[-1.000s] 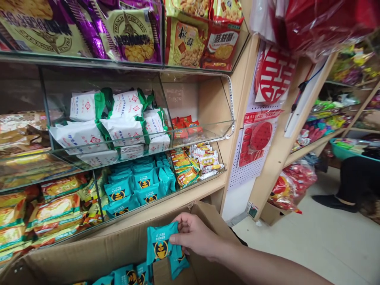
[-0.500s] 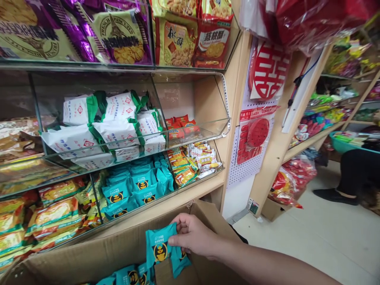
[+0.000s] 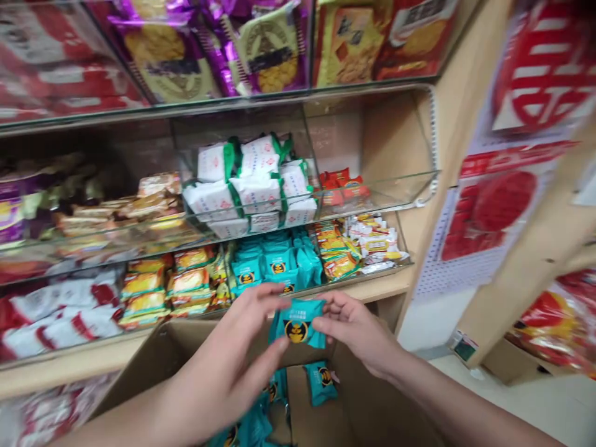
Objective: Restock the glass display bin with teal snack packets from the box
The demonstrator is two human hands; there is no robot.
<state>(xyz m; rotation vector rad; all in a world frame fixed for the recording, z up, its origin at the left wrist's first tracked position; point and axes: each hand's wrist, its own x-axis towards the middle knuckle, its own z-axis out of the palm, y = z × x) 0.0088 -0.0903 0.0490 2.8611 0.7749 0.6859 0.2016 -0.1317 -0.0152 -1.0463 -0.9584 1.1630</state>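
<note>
My right hand (image 3: 357, 327) holds a teal packet (image 3: 298, 326) by its right end, thumb on the near face and fingers behind. My left hand (image 3: 230, 363) is at the packet's other end, thumb and fingers spread wide with the packet's left edge between them; whether they touch it, I cannot tell. The packet hangs over the open cardboard carton (image 3: 363, 403), its black-and-yellow emblem facing me, in front of the lowest display bins and not in any of them.

On the shelf, a stack of matching packets (image 3: 274, 264) sits in rows in one bin, so that much is in place. Down in the carton, one loose packet (image 3: 321, 383) lies apart on a brown cardboard surface, and more packets (image 3: 254, 425) lie by the left side, partly hidden by my left forearm. I judge the work to be partway along, with the packet between my hands and those in the carton not shelved; I cannot count them.

Beside the teal stack are yellow packets (image 3: 190, 287) on the left and orange-yellow packets (image 3: 338, 257) on the right. White-and-green packets (image 3: 256, 195) fill the shelf above.
</note>
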